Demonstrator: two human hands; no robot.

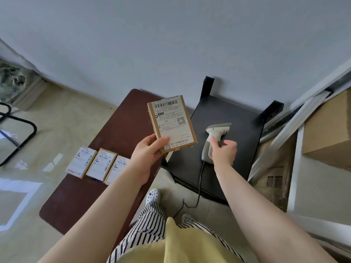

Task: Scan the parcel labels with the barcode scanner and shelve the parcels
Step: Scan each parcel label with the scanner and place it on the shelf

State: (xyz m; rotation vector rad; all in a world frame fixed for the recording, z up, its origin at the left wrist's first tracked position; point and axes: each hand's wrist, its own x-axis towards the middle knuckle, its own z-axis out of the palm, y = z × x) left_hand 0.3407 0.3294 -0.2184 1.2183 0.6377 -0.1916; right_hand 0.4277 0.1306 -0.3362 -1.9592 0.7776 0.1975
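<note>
My left hand (150, 150) holds a small brown parcel (171, 123) up by its lower left corner, thumb on the white label, barcode at the top facing me. The grey-white barcode scanner (215, 133) lies on the black shelf top (237, 118), its cable running down to the floor. My right hand (224, 150) is on the scanner's handle, with the thumb on the near side and the blurred fingers curled round the far side. Three more labelled parcels (98, 164) lie side by side on the dark brown table (117, 130), left of my left arm.
A large cardboard box (328, 128) and white frame pieces stand at the right. A black metal chair frame (17, 133) sits on the glossy floor at the left. The grey wall is just behind the shelf and table.
</note>
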